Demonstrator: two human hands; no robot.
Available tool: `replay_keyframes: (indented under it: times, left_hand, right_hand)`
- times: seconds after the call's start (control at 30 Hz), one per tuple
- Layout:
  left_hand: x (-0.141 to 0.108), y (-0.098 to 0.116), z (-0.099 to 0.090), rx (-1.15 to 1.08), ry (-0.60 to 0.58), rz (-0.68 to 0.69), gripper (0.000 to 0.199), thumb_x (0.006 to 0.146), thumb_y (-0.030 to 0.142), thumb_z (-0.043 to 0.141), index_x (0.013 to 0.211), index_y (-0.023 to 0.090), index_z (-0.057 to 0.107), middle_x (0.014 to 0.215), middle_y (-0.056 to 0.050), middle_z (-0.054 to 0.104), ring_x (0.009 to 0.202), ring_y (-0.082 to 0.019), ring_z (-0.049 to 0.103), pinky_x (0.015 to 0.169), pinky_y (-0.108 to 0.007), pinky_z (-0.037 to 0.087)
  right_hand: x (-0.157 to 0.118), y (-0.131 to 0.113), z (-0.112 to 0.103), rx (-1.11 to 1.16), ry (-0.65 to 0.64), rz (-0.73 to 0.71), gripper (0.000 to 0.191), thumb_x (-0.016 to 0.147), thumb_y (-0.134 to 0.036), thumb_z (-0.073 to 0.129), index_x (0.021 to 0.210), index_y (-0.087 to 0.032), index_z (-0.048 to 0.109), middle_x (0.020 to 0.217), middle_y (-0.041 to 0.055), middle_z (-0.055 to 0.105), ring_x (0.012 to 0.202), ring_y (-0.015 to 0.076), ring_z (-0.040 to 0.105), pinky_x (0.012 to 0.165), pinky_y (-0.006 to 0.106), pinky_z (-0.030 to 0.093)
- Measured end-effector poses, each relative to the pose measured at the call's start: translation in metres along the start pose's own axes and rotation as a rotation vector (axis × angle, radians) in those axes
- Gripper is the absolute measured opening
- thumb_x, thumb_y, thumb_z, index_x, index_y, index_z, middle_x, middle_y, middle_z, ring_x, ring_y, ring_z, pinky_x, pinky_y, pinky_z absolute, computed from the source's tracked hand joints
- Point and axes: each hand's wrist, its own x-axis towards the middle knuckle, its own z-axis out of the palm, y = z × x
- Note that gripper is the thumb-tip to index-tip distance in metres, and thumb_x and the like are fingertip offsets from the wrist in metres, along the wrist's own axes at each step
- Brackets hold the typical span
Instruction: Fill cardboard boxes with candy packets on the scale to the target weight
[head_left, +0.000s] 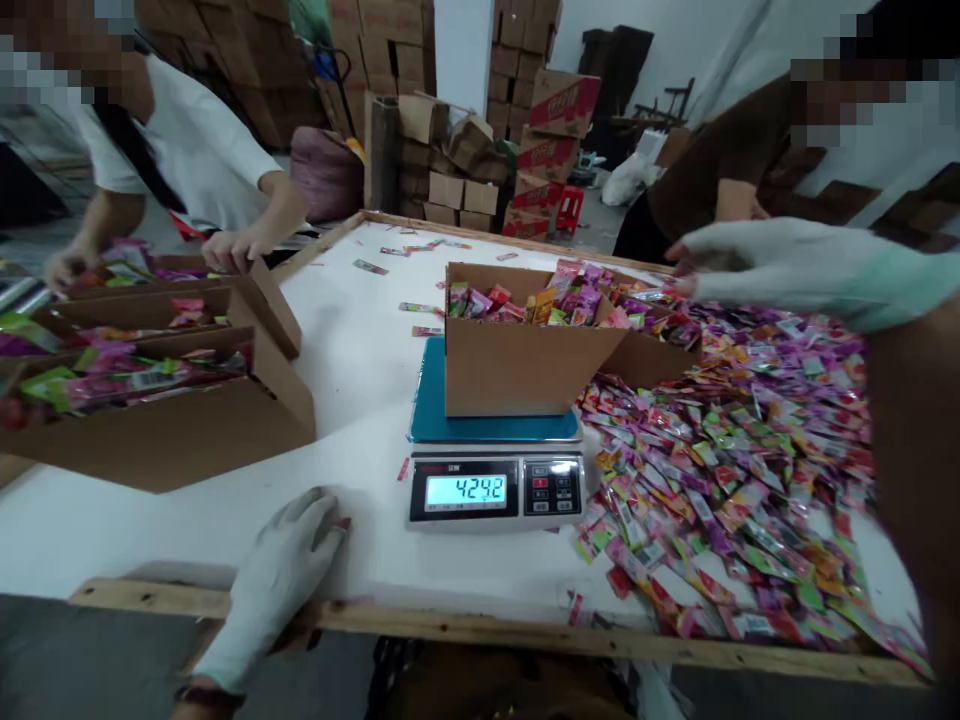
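Observation:
My left hand [289, 555], in a pale glove, rests on the white table near its front edge, holding nothing, fingers loosely bent and apart. At the right, my gloved right hand [780, 265] hovers over a pile of small colourful packets [720, 440], fingers and thumb apart, with nothing visible between them. Between the hands stands a digital scale [496, 490] with a blue plate; its display appears to show 424.8 or 424.2. An open cardboard box [525, 370] with packets inside sits on the plate. Another box [652, 360] is behind it at the right, among the packets.
Filled cardboard boxes [172, 430] stand on the table [360, 400] at the left, where a person in white [202, 130] has both hands at them. Another person in dark clothes [697, 190] is at the back right. Stacked cartons [544, 155] stand behind the table.

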Motion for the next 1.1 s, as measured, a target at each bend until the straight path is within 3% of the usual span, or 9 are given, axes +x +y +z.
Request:
replay_keyframes:
  times: [0.13, 0.27, 0.37, 0.5, 0.6, 0.7, 0.83, 0.97, 1.1]
  left_hand:
    - [0.001, -0.003, 0.000, -0.008, -0.007, -0.010, 0.063, 0.102, 0.052, 0.038, 0.127, 0.012, 0.080, 0.154, -0.024, 0.069, 0.138, -0.041, 0.070, 0.122, -0.057, 0.058]
    - [0.001, -0.006, 0.000, -0.030, -0.018, -0.020, 0.062, 0.101, 0.052, 0.040, 0.126, 0.014, 0.081, 0.154, -0.022, 0.071, 0.140, -0.041, 0.070, 0.123, -0.056, 0.058]
    - [0.001, -0.013, 0.004, -0.036, -0.001, -0.027, 0.060, 0.100, 0.052, 0.042, 0.124, 0.017, 0.083, 0.153, -0.020, 0.073, 0.140, -0.039, 0.072, 0.123, -0.054, 0.059]
    - [0.003, -0.023, 0.015, -0.022, -0.005, -0.075, 0.064, 0.099, 0.053, 0.038, 0.126, 0.019, 0.085, 0.155, -0.017, 0.072, 0.142, -0.037, 0.072, 0.125, -0.053, 0.058]
    - [0.005, -0.031, 0.022, -0.014, 0.003, -0.081, 0.066, 0.100, 0.055, 0.036, 0.129, 0.020, 0.085, 0.157, -0.016, 0.072, 0.143, -0.037, 0.071, 0.128, -0.054, 0.057]
    - [0.006, -0.039, 0.029, -0.018, 0.032, -0.061, 0.067, 0.101, 0.055, 0.036, 0.130, 0.020, 0.085, 0.154, -0.016, 0.073, 0.143, -0.036, 0.072, 0.128, -0.055, 0.058]
    - [0.007, -0.048, 0.036, -0.029, 0.067, -0.057, 0.063, 0.101, 0.052, 0.038, 0.125, 0.020, 0.086, 0.150, -0.016, 0.076, 0.139, -0.036, 0.075, 0.126, -0.056, 0.060]
    - [0.009, -0.051, 0.038, -0.051, 0.070, -0.054, 0.062, 0.098, 0.052, 0.041, 0.126, 0.020, 0.086, 0.149, -0.015, 0.076, 0.140, -0.037, 0.074, 0.125, -0.056, 0.061]
    - [0.011, -0.058, 0.045, -0.072, 0.106, -0.050, 0.062, 0.096, 0.057, 0.044, 0.123, 0.022, 0.086, 0.147, -0.015, 0.077, 0.138, -0.040, 0.075, 0.122, -0.060, 0.063]
  right_hand:
    - [0.028, -0.048, 0.051, -0.214, -0.056, -0.164, 0.053, 0.098, -0.041, 0.084, 0.143, -0.013, 0.078, 0.127, 0.0131, 0.080, 0.120, 0.0311, 0.076, 0.119, 0.057, 0.056]
    - [0.056, -0.065, 0.100, -0.219, -0.119, -0.206, 0.035, 0.086, -0.038, 0.091, 0.109, -0.013, 0.083, 0.112, 0.0117, 0.076, 0.112, 0.0295, 0.073, 0.108, 0.049, 0.060]
    - [0.059, -0.066, 0.115, -0.108, -0.103, -0.291, 0.010, 0.083, -0.025, 0.081, 0.083, -0.016, 0.076, 0.106, 0.0095, 0.074, 0.105, 0.0247, 0.070, 0.101, 0.040, 0.058]
    - [0.042, -0.070, 0.101, 0.133, -0.097, -0.310, 0.012, 0.086, -0.029, 0.075, 0.088, -0.018, 0.074, 0.098, 0.0067, 0.075, 0.094, 0.0223, 0.070, 0.091, 0.035, 0.058]
    - [0.029, -0.079, 0.082, 0.302, -0.383, -0.322, 0.033, 0.087, -0.041, 0.080, 0.110, -0.019, 0.078, 0.092, 0.0034, 0.077, 0.084, 0.0198, 0.070, 0.079, 0.032, 0.058]
    - [0.026, -0.093, 0.082, 0.382, -0.670, -0.405, 0.052, 0.079, -0.042, 0.088, 0.127, -0.021, 0.081, 0.101, 0.0027, 0.082, 0.088, 0.0191, 0.074, 0.082, 0.029, 0.060]
    - [0.035, -0.109, 0.106, 0.416, -0.714, -0.472, 0.036, 0.088, -0.055, 0.081, 0.105, -0.024, 0.086, 0.102, 0.0000, 0.083, 0.095, 0.0197, 0.075, 0.090, 0.029, 0.060]
    - [0.040, -0.107, 0.108, 0.411, -0.564, -0.392, 0.050, 0.090, -0.073, 0.076, 0.086, -0.023, 0.079, 0.084, 0.0012, 0.076, 0.080, 0.0192, 0.066, 0.079, 0.033, 0.058]
    - [0.021, -0.074, 0.057, 0.456, -0.186, -0.214, 0.056, 0.085, -0.078, 0.080, 0.092, -0.022, 0.077, 0.085, 0.0038, 0.076, 0.079, 0.0207, 0.068, 0.074, 0.034, 0.057]
